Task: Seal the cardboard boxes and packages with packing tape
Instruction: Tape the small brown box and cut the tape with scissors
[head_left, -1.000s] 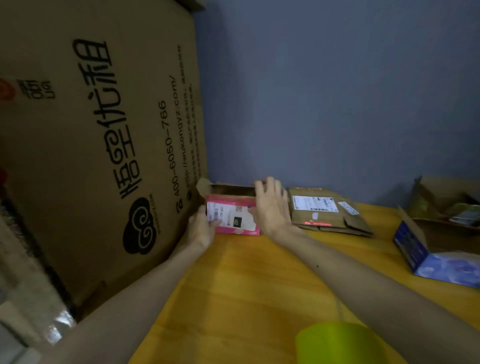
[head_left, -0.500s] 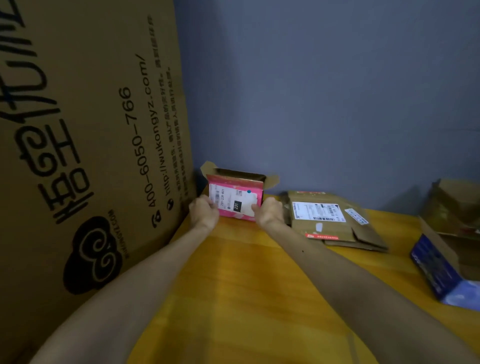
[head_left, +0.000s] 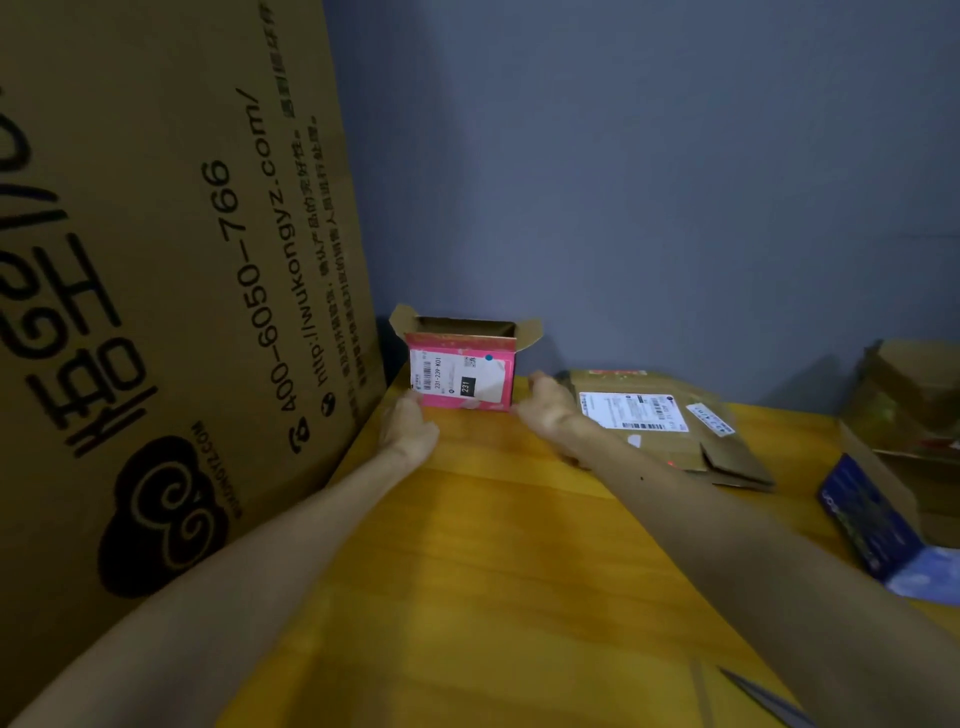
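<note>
Status: pink box (head_left: 460, 382) upright at far end of desk (head_left: 493, 545), close to wall (head_left: 675, 182), top flaps open, shipping label facing cam. L hand (head_left: 408, 423) curled on its lower-left corner, R hand (head_left: 545, 402) curled round lower-right edge, so both hands grip it from the sides w/ its bottom on the desk. Big printed carton (head_left: 156, 260) stands just left of it. Flat brown mailer (head_left: 665, 421) w/ white label lies just right of R hand. Blue box (head_left: 867, 519) farther right, open brown cartons (head_left: 904, 395) behind it.
</note>
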